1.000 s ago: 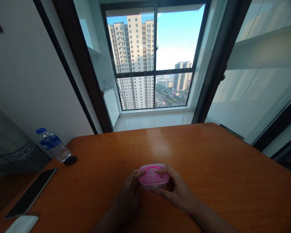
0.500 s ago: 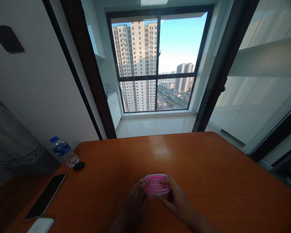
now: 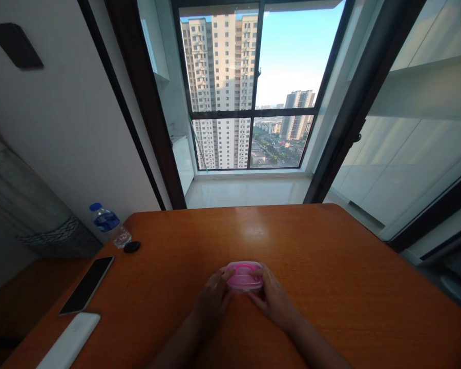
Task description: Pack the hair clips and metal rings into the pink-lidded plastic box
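A small pink plastic box with a lid and a pink handle rests on the orange-brown wooden table, near its middle. My left hand curls round the box's left side, thumb on the lid. From the right, my right hand grips the other side, its fingers on the lid's edge. Both hands are closed on the box.
At the table's left edge lie a black phone, a white flat device, a small black round cap and a water bottle with a blue cap. Beyond the table stand a sliding door frame and a large window.
The view has shifted, so the left-side things sit further right and the white device shows more. Both hands have stayed on the pink box, which has kept its spot on the table.
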### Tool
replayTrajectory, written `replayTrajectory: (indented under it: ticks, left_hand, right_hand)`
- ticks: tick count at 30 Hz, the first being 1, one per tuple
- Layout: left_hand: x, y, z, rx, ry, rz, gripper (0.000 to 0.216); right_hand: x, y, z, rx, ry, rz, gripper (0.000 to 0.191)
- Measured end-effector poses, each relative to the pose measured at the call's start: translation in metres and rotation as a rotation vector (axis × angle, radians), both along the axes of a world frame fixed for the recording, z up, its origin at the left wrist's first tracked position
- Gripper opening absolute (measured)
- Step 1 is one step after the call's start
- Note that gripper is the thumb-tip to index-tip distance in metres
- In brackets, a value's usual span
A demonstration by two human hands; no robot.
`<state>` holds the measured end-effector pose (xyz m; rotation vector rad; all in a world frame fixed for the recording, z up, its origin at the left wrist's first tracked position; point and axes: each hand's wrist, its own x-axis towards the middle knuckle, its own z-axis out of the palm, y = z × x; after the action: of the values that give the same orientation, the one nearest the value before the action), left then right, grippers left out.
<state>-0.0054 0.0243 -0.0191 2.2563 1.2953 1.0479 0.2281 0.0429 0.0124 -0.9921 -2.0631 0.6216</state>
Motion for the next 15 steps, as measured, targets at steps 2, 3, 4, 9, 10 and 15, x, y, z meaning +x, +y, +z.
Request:
replayTrajectory:
  ticks: [2, 3, 4, 9, 10, 15]
  left_hand:
    - [-0.0001, -0.0010, 0.0010, -0.011, 0.013, 0.008, 0.054]
    - [-0.0001, -0.0015, 0.0013, -0.015, 0.018, 0.015, 0.054]
    - [0.0000, -0.0020, 0.0014, -0.017, 0.022, 0.022, 0.054]
    - [0.0011, -0.0039, 0.0023, -0.021, 0.006, 0.030, 0.054]
    - [0.0013, -0.0042, 0.0027, -0.022, 0.002, 0.028, 0.054]
    - [0.0013, -0.0057, 0.0027, -0.017, -0.003, 0.042, 0.053]
  right_hand:
    - [-0.0009, -0.0006, -0.0005, 0.018, -0.002, -0.009, 0.036]
    - [-0.0013, -0.0009, -0.0007, 0.023, -0.006, -0.010, 0.036]
    - [-0.0017, -0.0012, -0.0009, 0.026, -0.008, -0.008, 0.036]
    - [-0.0030, -0.0030, -0.0023, 0.046, 0.002, -0.023, 0.037]
    - [-0.0032, -0.0034, -0.0029, 0.049, 0.001, -0.033, 0.038]
    - [-0.0039, -0.0055, -0.0067, 0.052, -0.015, -0.071, 0.038]
